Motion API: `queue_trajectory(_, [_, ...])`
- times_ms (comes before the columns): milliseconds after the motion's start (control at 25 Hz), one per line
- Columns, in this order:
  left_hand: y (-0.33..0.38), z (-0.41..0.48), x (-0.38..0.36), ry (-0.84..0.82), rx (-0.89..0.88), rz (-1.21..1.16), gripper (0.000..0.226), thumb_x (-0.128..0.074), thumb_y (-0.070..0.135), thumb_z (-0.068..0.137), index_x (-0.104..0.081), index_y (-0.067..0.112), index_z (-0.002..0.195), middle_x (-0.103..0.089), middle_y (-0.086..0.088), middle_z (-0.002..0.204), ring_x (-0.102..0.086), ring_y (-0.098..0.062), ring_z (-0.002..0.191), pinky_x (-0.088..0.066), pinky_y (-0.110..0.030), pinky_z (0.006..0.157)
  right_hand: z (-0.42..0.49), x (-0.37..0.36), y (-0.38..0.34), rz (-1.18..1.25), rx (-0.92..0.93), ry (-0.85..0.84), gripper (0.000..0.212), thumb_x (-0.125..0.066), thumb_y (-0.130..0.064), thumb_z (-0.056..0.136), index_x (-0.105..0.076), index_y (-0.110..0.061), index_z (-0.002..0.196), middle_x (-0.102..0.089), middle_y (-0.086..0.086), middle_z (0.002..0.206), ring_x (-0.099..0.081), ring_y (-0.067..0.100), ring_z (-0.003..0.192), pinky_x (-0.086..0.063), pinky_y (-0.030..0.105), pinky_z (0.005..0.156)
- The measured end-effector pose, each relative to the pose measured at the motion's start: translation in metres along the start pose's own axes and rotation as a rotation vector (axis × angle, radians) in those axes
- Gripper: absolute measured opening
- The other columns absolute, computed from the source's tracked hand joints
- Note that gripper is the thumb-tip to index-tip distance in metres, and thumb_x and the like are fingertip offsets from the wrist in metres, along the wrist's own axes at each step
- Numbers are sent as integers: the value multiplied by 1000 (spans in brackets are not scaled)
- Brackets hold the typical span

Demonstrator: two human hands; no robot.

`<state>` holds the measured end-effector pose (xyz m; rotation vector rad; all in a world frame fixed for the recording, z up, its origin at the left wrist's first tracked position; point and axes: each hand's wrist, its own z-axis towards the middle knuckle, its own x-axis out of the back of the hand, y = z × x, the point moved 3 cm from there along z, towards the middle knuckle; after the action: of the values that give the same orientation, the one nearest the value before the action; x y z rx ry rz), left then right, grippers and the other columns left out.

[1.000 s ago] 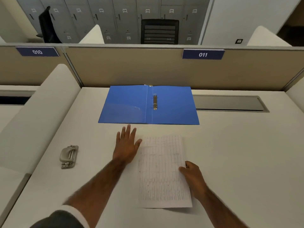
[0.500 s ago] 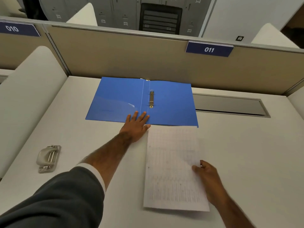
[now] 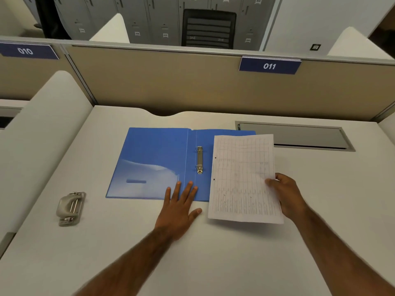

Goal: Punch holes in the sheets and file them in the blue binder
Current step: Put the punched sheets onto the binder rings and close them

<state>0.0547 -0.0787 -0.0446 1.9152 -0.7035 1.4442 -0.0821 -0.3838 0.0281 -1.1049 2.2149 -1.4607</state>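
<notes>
The blue binder (image 3: 154, 159) lies open on the white desk, its metal ring mechanism (image 3: 199, 159) on the right half beside the spine. My left hand (image 3: 178, 207) lies flat with straight fingers, fingertips pressing the binder's near edge by the spine. My right hand (image 3: 285, 194) pinches the right edge of the printed sheets (image 3: 243, 178), which show two punched holes along their left edge. The sheets hang lifted above the binder's right half, just right of the rings.
A grey hole punch (image 3: 70, 207) sits on the desk (image 3: 213, 253) at the left. A recessed grey cable cover (image 3: 292, 136) is set into the desk at the back right. A beige partition (image 3: 192, 84) closes the far side, white dividers flank both sides.
My right hand lifted the sheets off the desk and carried them forward over the binder's right half. My left hand reached forward onto the binder's near edge.
</notes>
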Motion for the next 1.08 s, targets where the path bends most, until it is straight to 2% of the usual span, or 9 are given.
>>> queue_trajectory(120, [7, -30, -13, 19, 5, 40, 77, -3, 71, 95, -2, 29, 160, 2, 5, 168, 11, -29, 154, 4, -52, 118, 6, -2, 8, -22, -19, -9, 20, -55, -9, 98, -67, -11, 114, -73, 7, 111, -72, 32, 95, -60, 47, 80])
queue_trajectory(280, [19, -67, -25, 31, 3, 54, 75, -18, 68, 99, -10, 26, 160, -10, 2, 168, -3, -30, 154, -7, -54, 117, 7, -6, 22, -14, -40, -14, 18, -55, -7, 97, -68, -12, 108, -74, 8, 108, -73, 31, 92, -60, 42, 74])
queue_trajectory(480, [32, -91, -31, 32, 29, 52, 76, -22, 69, 98, -12, 26, 160, -9, 1, 168, -3, -31, 154, -9, -53, 116, 7, -15, 40, -62, -61, -39, 19, -56, -8, 96, -68, -10, 110, -73, 11, 111, -72, 34, 96, -58, 55, 88])
queue_trajectory(600, [32, -96, -32, 31, 26, 54, 75, -23, 69, 99, -13, 26, 160, -10, 1, 168, -1, -30, 154, -9, -53, 116, 8, -15, 45, -103, -55, -46, 14, -59, -10, 95, -68, -8, 105, -74, 12, 106, -72, 34, 94, -57, 57, 89])
queue_trajectory(840, [33, -98, -30, 1, 32, 66, 77, -26, 69, 98, -17, 25, 159, -13, 0, 168, -2, -30, 154, -8, -52, 116, 7, -22, 38, -180, -10, -50, 13, -58, -16, 98, -65, -8, 106, -72, 8, 105, -71, 32, 92, -58, 52, 88])
queue_trajectory(1080, [33, -102, -31, -20, 45, 63, 77, -25, 70, 97, -15, 25, 159, -11, 1, 168, 0, -29, 154, -8, -52, 116, 0, -28, 32, -188, 7, -88, 10, -55, -15, 100, -63, -21, 97, -70, 2, 102, -69, 27, 89, -58, 41, 78])
